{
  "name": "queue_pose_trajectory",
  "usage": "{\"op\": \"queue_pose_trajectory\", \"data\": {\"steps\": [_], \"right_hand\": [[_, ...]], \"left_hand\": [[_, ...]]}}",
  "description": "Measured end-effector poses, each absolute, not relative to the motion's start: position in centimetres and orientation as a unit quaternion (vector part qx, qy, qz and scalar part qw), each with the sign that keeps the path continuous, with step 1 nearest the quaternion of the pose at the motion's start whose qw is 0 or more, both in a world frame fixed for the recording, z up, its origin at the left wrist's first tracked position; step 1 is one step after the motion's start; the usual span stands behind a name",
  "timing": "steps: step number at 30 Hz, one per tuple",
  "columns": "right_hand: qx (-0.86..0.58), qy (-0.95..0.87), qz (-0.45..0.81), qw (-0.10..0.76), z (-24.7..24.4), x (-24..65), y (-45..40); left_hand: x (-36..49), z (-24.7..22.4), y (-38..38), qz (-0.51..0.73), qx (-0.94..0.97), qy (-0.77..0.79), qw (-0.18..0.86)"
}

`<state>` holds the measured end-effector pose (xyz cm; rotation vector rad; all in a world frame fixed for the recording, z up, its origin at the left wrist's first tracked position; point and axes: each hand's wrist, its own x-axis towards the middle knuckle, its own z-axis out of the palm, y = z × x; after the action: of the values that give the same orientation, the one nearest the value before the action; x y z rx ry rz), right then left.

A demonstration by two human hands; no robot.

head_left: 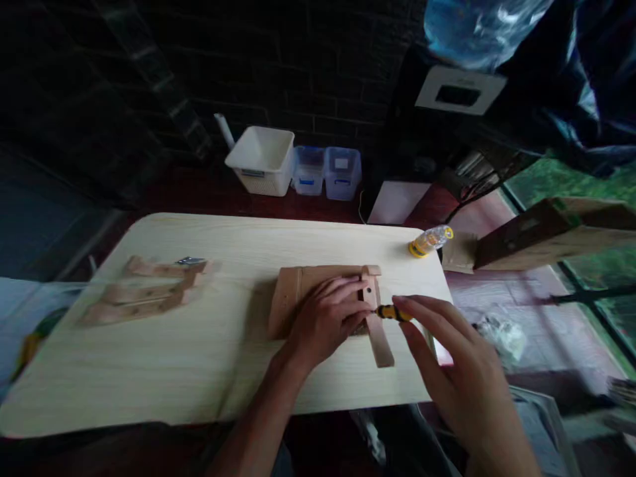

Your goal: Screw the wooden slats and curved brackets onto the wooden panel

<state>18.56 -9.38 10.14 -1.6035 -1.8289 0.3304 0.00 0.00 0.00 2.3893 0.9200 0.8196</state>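
Observation:
On the table stands a wooden box-like piece [285,301], with a narrow wooden strip [380,344] across its right end, jutting toward me. A dark round hole shows near the strip's far end. My left hand [322,311] lies over the piece, its fingertips holding the strip and the thumb and index close together beside the driver's tip. In my right hand [454,361], a small yellow-and-black screwdriver [392,312] is pinched at its handle end. It lies nearly level, its tip against the strip; any screw there is too small to make out.
Loose wooden parts [144,295] lie at the table's left, with a small metallic item [190,260] beside them. A clear bottle with yellow ends [430,240] stands at the far right corner. Behind the table [209,371] are a white basket [263,159] and clear bins [342,173].

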Motion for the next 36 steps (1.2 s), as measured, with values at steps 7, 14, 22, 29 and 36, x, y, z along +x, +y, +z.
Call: {"op": "queue_pose_trajectory", "data": {"steps": [7, 14, 22, 29, 36], "right_hand": [[-0.606, -0.709, 0.121, 0.339, 9.8, 18.6, -9.2], [-0.605, -0.718, 0.150, 0.308, 10.9, 18.7, -8.8], [-0.592, -0.712, 0.155, 0.344, 10.2, 18.3, -9.2], [-0.599, -0.710, 0.170, 0.329, 10.5, 18.5, -8.9], [-0.591, -0.704, 0.173, 0.354, 9.7, 18.7, -9.4]], "left_hand": [[-0.2, 0.0, -0.1, 0.300, 0.864, 0.333, 0.228], [-0.7, -0.1, 0.2, 0.296, 0.868, 0.323, 0.235], [-0.5, 0.3, 0.0, 0.292, 0.866, 0.326, 0.243], [-0.5, 0.8, -0.1, 0.292, 0.859, 0.334, 0.255], [-0.6, 0.8, -0.3, 0.297, 0.861, 0.330, 0.249]]}}
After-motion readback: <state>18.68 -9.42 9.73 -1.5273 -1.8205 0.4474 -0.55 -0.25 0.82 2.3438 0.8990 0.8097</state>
